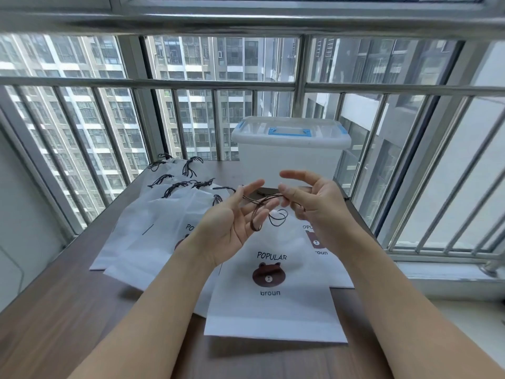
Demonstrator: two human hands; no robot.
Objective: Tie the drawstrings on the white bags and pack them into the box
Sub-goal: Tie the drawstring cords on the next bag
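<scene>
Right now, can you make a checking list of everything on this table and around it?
Surface: brown wooden table.
Job's things: white bags spread out; front bag shows a bear; plastic box behind, lid on.
Clutter: nothing seen.
Grippers: left hand and right hand work the dark drawstring above the front bag.
Cables: thin wire at far left.
Surroundings: window bars, tall buildings outside.

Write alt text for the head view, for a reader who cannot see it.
Two bare hands, left hand and right hand, work a dark drawstring above a white bear-print bag on a wooden table. More white bags lie left; a lidded plastic box stands behind.
</scene>
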